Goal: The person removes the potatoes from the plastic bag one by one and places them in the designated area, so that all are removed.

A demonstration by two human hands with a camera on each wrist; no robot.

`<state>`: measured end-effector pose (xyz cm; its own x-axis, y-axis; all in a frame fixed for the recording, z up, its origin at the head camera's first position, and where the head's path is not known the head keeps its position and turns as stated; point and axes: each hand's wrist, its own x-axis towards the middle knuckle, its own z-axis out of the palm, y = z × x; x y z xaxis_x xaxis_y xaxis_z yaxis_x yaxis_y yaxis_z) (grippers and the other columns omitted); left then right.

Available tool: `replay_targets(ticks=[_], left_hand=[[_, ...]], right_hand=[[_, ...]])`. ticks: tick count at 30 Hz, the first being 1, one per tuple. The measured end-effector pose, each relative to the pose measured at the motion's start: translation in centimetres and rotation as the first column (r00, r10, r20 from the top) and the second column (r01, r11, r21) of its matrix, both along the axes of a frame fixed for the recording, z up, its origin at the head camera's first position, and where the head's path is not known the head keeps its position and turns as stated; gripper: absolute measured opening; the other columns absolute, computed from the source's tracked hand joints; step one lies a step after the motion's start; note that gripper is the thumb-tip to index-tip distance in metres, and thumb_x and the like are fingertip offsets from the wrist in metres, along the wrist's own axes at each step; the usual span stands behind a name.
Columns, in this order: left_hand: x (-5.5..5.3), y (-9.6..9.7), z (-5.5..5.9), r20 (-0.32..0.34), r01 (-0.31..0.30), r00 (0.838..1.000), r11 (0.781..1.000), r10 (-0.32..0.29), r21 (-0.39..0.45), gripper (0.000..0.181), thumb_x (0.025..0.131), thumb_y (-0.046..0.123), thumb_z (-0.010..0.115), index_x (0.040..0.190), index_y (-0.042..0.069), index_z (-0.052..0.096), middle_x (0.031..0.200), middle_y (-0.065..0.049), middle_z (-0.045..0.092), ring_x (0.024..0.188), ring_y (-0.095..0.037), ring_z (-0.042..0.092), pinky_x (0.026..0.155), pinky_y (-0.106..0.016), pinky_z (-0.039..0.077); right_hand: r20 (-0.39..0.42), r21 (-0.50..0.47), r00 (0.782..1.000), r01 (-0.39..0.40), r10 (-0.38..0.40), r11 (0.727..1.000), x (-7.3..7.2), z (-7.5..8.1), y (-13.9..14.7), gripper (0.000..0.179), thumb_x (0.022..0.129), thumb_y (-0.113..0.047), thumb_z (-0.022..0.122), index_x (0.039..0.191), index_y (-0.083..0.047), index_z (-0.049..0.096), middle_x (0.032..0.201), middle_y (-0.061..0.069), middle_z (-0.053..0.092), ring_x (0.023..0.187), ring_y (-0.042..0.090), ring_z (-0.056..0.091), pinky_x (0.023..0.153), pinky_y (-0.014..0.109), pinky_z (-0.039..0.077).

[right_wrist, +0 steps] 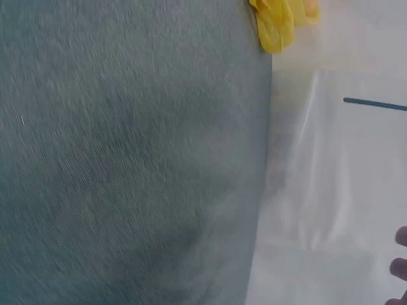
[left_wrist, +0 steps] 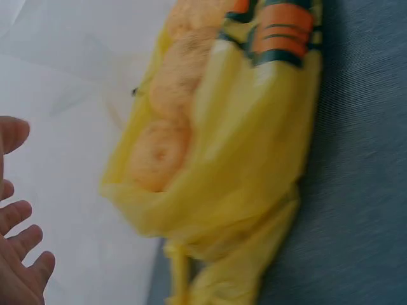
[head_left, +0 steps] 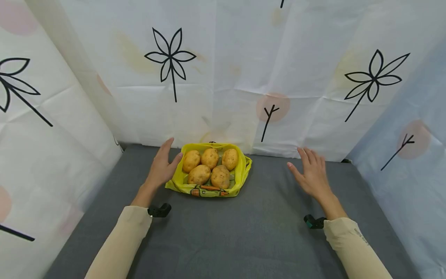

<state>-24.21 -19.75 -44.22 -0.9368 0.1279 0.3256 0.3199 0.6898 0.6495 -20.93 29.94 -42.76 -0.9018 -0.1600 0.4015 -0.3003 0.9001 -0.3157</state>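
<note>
A yellow plastic bag (head_left: pixel 180 182) with printed orange carrots lies at the back of the table, its mouth spread wide around several potatoes (head_left: pixel 199 174). My left hand (head_left: pixel 163 164) hovers at the bag's left side, fingers extended and thumb apart; whether it touches the bag I cannot tell. In the left wrist view the bag (left_wrist: pixel 254 152) and its potatoes (left_wrist: pixel 181 73) look blurred, with my left fingertips at the left edge. My right hand (head_left: pixel 313 176) is well to the right of the bag, fingers spread and holding nothing. Only a few right fingertips (right_wrist: pixel 399 268) show in the right wrist view.
A dark grey cloth covers the table (head_left: pixel 223 232). White curtains (head_left: pixel 230 69) printed with black plant outlines stand behind and at both sides, close to the table's back edge. Each wrist wears a black strapped device (head_left: pixel 159 210).
</note>
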Motion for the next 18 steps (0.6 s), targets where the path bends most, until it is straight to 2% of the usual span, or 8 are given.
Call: replay_targets(ticks=[3, 8, 12, 14, 18], left_hand=[[0.2, 0.0, -1.5, 0.060, -0.017, 0.998, 0.993, 0.009, 0.120, 0.069, 0.107, 0.039, 0.052, 0.162, 0.008, 0.024, 0.164, -0.021, 0.023, 0.149, -0.045, 0.022, 0.113, -0.068, 0.024], [0.2, 0.1, -3.9, 0.150, -0.068, 0.988, 0.963, 0.029, 0.261, 0.066, 0.106, 0.038, 0.054, 0.160, 0.008, 0.032, 0.163, -0.019, 0.029, 0.147, -0.043, 0.028, 0.114, -0.063, 0.028], [0.1, 0.3, -5.9, 0.143, -0.048, 0.990, 0.934, -0.003, 0.355, 0.062, 0.106, 0.033, 0.058, 0.156, 0.002, 0.038, 0.160, -0.021, 0.034, 0.145, -0.040, 0.033, 0.115, -0.055, 0.032], [0.1, 0.4, -6.7, 0.122, -0.033, 0.992, 0.914, -0.018, 0.404, 0.060, 0.105, 0.028, 0.060, 0.154, 0.000, 0.041, 0.157, -0.022, 0.039, 0.142, -0.039, 0.040, 0.112, -0.050, 0.039], [0.2, 0.5, -7.9, 0.075, -0.010, 0.997, 0.850, -0.035, 0.527, 0.052, 0.103, 0.018, 0.064, 0.149, 0.000, 0.049, 0.148, -0.023, 0.050, 0.130, -0.037, 0.054, 0.095, -0.028, 0.054]], right_hand=[[-0.004, -0.032, 1.000, -0.030, 0.030, 0.999, 0.2, -0.4, -0.5, 0.068, 0.104, -0.039, 0.057, 0.154, 0.003, 0.037, 0.153, 0.031, 0.034, 0.141, 0.052, 0.026, 0.114, 0.072, 0.012], [0.024, -0.080, 0.998, -0.064, 0.066, 0.995, 0.5, -0.9, -1.5, 0.067, 0.104, -0.034, 0.060, 0.153, 0.004, 0.037, 0.152, 0.030, 0.037, 0.140, 0.051, 0.030, 0.113, 0.070, 0.016], [0.063, -0.098, 0.995, -0.075, 0.082, 0.992, 0.7, -1.1, -2.5, 0.067, 0.103, -0.034, 0.060, 0.155, 0.003, 0.036, 0.153, 0.030, 0.036, 0.141, 0.050, 0.030, 0.115, 0.069, 0.015], [0.085, -0.101, 0.993, -0.076, 0.085, 0.992, 0.8, -1.1, -3.0, 0.068, 0.104, -0.034, 0.060, 0.155, 0.002, 0.035, 0.154, 0.030, 0.035, 0.141, 0.050, 0.030, 0.115, 0.068, 0.015], [0.111, -0.103, 0.989, -0.087, 0.098, 0.991, 1.0, -1.1, -4.0, 0.068, 0.104, -0.034, 0.060, 0.156, 0.000, 0.034, 0.155, 0.029, 0.034, 0.142, 0.049, 0.029, 0.116, 0.068, 0.015]])
